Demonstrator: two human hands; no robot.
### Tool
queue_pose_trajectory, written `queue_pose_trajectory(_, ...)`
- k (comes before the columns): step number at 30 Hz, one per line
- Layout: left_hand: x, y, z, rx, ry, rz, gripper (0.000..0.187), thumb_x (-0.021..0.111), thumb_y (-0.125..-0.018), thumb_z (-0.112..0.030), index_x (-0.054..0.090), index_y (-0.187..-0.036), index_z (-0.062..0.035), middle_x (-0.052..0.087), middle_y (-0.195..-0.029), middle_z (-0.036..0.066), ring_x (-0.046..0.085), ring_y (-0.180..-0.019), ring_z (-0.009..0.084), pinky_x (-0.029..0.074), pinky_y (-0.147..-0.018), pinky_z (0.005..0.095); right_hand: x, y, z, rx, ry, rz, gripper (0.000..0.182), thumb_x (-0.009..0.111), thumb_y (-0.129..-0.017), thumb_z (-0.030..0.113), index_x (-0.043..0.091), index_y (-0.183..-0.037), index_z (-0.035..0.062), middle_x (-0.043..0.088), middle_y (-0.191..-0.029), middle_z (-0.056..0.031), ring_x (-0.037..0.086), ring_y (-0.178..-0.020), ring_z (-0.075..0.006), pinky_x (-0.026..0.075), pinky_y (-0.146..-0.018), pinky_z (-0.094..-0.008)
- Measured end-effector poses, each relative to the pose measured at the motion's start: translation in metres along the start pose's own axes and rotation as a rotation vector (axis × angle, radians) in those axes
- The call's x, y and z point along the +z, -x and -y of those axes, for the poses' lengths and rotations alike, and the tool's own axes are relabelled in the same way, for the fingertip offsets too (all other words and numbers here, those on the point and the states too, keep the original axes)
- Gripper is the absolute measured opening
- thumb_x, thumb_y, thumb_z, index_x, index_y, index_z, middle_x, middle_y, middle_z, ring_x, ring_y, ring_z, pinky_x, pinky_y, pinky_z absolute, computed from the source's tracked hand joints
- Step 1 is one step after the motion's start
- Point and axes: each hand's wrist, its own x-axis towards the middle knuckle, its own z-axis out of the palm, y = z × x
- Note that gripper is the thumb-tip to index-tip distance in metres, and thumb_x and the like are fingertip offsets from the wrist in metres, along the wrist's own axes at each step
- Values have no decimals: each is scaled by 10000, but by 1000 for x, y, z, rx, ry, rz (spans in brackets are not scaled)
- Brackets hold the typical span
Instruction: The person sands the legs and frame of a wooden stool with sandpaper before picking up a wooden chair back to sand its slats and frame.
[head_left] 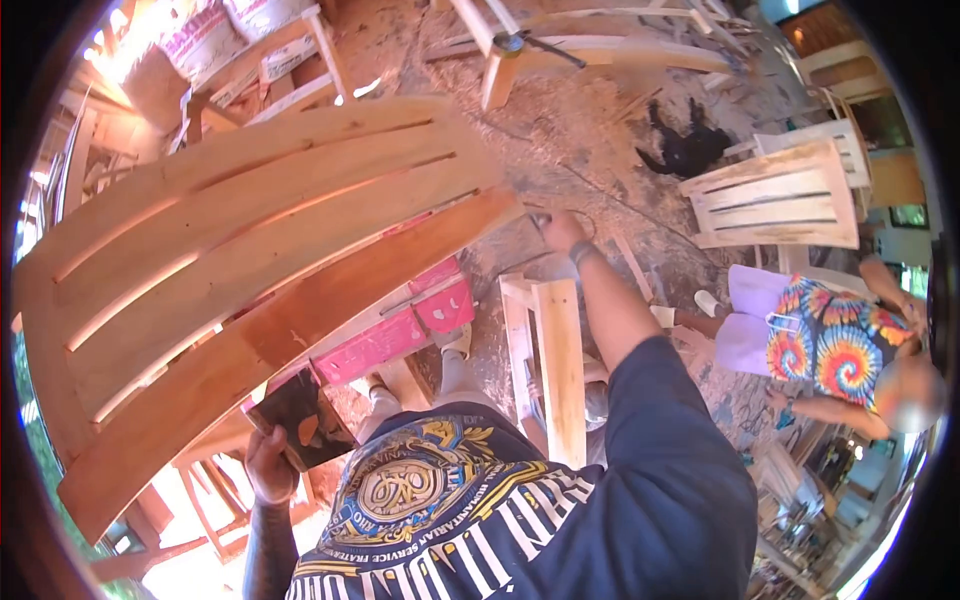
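A large slatted wooden panel (250, 250) of curved planks fills the left and middle of the view, tilted up toward me. My right hand (560, 232) is stretched out and grips the panel's far end at the right. Low at the left, my left hand (268, 465) holds a dark sanding block (303, 420) against the panel's lower edge plank. My dark printed shirt fills the bottom of the view.
A pink crate-like stand (400, 335) and a pale wooden frame (548, 360) sit under the panel. A person in a tie-dye shirt (830, 345) sits at the right beside white slatted chair parts (775, 195). A black animal (688, 148) lies on the sawdust floor.
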Motion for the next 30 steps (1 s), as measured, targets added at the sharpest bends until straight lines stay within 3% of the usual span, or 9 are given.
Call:
queue_pose_trajectory(3,3,14,23,10,-139,-217,263,514,-1060,-59,628,-1239,96,683,-1154,151,681,-1045,241,545,-924,355,18,-61,26,-35,5,36,290,601,-978,215,758,-1189,91,732,-1150,-258,691,-1107,-432,549,-944,-479)
queue_pose_trajectory(6,-32,26,52,70,-352,-225,181,564,-1039,-10,671,-1157,75,682,-1118,178,691,-1015,264,558,-848,372,42,-93,42,23,5,110,323,626,-967,226,747,-1203,42,751,-1058,-271,737,-992,-402,577,-877,-464)
queue_pose_trajectory(9,-28,27,60,120,-397,-264,130,593,-1021,31,689,-1098,73,685,-1095,207,703,-993,292,562,-791,375,43,-96,50,-104,-215,226,337,633,-917,132,749,-1222,50,770,-1002,-217,747,-942,-336,586,-847,-413)
queue_pose_trajectory(12,-19,16,57,202,-485,-247,134,592,-1020,32,690,-1101,75,698,-1097,218,715,-951,312,565,-779,369,47,-74,79,-237,-65,148,394,640,-845,72,758,-1220,52,777,-982,-186,744,-912,-299,579,-813,-387)
queue_pose_trajectory(16,-42,11,64,281,-671,-131,109,590,-1012,31,677,-1076,49,687,-1065,181,695,-935,279,554,-779,368,47,-40,107,-292,-193,224,387,666,-812,81,752,-1183,13,764,-955,-203,742,-876,-273,578,-811,-373)
queue_pose_trajectory(19,-35,0,38,611,-953,36,132,541,-1042,23,654,-1062,88,661,-1079,155,663,-991,238,541,-809,369,47,-7,140,-398,-228,283,378,670,-809,60,745,-1173,-9,751,-905,-164,715,-837,-243,565,-779,-359)
queue_pose_trajectory(21,-50,0,45,531,-887,54,167,545,-1046,0,659,-1129,90,665,-1154,170,662,-1047,244,537,-862,362,13,38,201,-372,-201,338,355,666,-814,43,737,-1153,-35,742,-897,-134,694,-828,-219,555,-779,-353)
queue_pose_trajectory(26,-90,3,50,103,-593,69,316,549,-1053,-112,631,-1283,88,657,-1269,165,634,-1154,228,491,-989,349,54,36,196,-198,-430,412,377,693,-795,34,747,-1165,-14,764,-996,-116,695,-914,-202,539,-856,-356)
queue_pose_trajectory(30,-102,13,22,-25,-441,124,403,553,-1038,-193,605,-1331,79,661,-1235,127,615,-1123,193,465,-993,355,49,64,227,-145,-371,337,342,672,-848,35,693,-1168,-86,733,-1010,-108,654,-903,-212,526,-819,-347)
